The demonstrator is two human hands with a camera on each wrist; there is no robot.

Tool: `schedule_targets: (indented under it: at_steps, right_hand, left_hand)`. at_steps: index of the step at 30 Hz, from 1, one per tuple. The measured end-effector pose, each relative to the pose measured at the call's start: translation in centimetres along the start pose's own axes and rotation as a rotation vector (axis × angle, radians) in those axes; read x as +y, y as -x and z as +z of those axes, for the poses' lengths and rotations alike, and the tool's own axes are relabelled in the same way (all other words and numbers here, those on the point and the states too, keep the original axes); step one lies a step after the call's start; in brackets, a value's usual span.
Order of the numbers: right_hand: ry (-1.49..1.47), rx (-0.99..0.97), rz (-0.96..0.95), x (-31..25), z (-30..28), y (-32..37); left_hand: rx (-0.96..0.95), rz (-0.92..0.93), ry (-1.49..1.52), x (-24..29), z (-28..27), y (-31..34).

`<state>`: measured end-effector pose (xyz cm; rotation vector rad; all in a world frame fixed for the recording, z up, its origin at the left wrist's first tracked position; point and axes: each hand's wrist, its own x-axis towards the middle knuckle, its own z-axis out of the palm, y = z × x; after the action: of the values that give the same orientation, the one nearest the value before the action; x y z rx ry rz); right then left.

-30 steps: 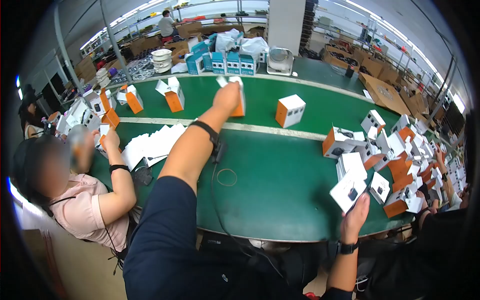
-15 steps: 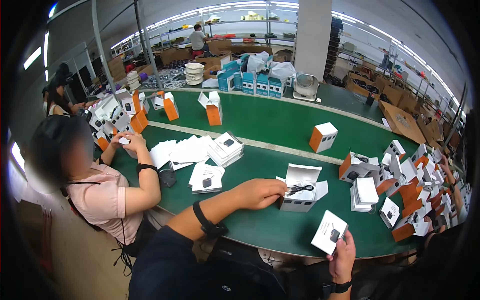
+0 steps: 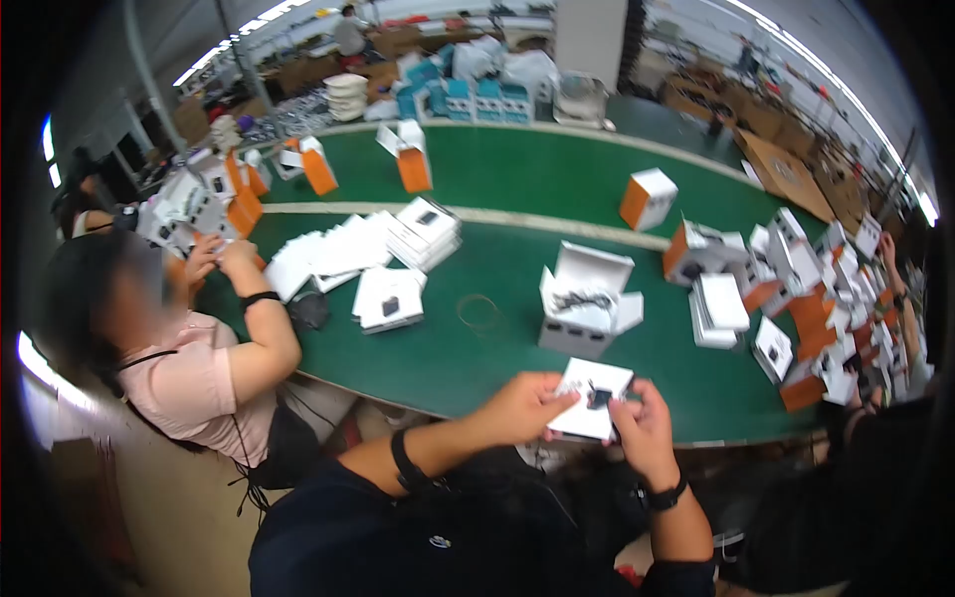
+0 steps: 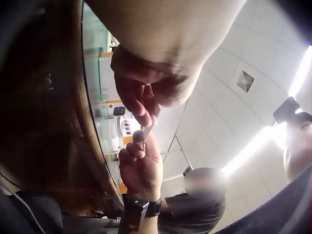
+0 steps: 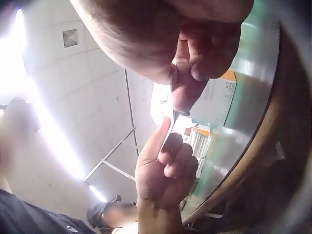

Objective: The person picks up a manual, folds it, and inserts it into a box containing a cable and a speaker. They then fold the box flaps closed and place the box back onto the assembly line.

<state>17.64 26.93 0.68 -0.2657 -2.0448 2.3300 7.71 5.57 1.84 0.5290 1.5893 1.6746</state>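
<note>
Both hands pinch a thin white booklet with a dark device printed on its cover, held low at the table's near edge. My left hand has thumb and fingers on its left side. The right hand grips the right side, thumb across the cover. Seen edge-on in the left wrist view, the booklet is a thin sheet between the fingertips. Just beyond it stands an open white box, flaps raised, a coiled cable lying inside.
Booklet stacks lie left of the box, another stack to the right. A closed orange-and-white box stands farther back. Many opened boxes crowd the right end. A person in a pink shirt sits close at the left.
My left hand has gone from a box at the back, to the open box's cable, then down onto the booklet's left side. The right hand has kept its grip. The head view has shifted.
</note>
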Motion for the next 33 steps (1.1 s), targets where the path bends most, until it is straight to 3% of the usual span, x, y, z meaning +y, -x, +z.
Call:
schedule_targets:
  at_steps: [1,3,5,7,9,11,13,15,17,20,25,27,28,29,31,32,33]
  right_hand:
    - [0.034,-0.015,-0.018,0.2,-0.5,0.1]
    - [-0.130,-0.007,-0.029,-0.6,0.1,0.6]
    - [-0.200,-0.132,-0.080,0.3,-1.7,0.6]
    - [-0.412,-0.260,0.006,-2.2,-1.2,0.8]
    - [-0.425,-0.291,0.039,-2.5,-1.1,0.5]
    - [0.073,-0.151,0.096,-2.5,-0.6,0.5]
    - [0.060,-0.127,0.134,-2.4,-0.8,0.5]
    - [0.146,-0.053,0.046,-1.6,-0.8,0.7]
    - [0.172,-0.015,0.010,-1.7,0.3,1.1]
    - [0.262,-0.013,-0.052,-0.9,0.7,1.4]
    - [0.517,-0.117,-0.021,-2.6,0.8,1.9]
    - [0.526,-0.055,-0.147,-4.4,0.4,1.9]
    - [0.405,0.042,-0.110,-4.9,-0.5,1.5]
    - [0.328,0.162,-0.215,-5.6,-1.3,0.5]
    - [0.322,0.274,-0.263,-8.0,-2.8,-1.8]
    - [0.455,0.312,-0.359,-9.4,-2.5,-3.0]
    - [0.536,0.320,-0.426,-10.9,-1.6,-4.1]
  left_hand:
    - [-0.005,-0.021,0.050,-0.1,0.0,0.1]
    - [-0.130,0.113,0.212,-0.6,-0.6,0.0]
    - [-0.211,0.110,0.143,-0.8,-1.7,-0.2]
    - [-0.171,0.494,-0.136,-1.2,-1.8,-0.6]
    - [-0.220,0.461,-0.177,-0.2,-2.4,-0.8]
    - [-0.293,0.553,-0.430,0.3,-2.6,-0.9]
    - [-0.278,0.557,-0.392,0.4,-2.4,-1.0]
    - [-0.259,0.563,-0.352,1.2,-1.9,-0.7]
    - [-0.212,0.359,-0.536,2.7,-1.4,0.3]
    - [-0.119,0.517,-0.711,2.1,-0.8,-0.3]
    - [-0.137,0.443,-0.761,2.6,-1.1,0.4]
    - [-0.152,0.384,-0.750,3.4,-2.0,0.1]
    - [0.036,0.623,-0.763,3.9,-2.9,-0.6]
    - [0.231,0.860,-0.764,4.6,-3.7,-1.5]
    - [0.348,1.080,-1.007,6.9,-5.0,-3.5]
    - [0.346,1.082,-1.003,7.4,-4.9,-4.4]
    - [0.406,1.034,-1.189,7.9,-4.3,-5.4]
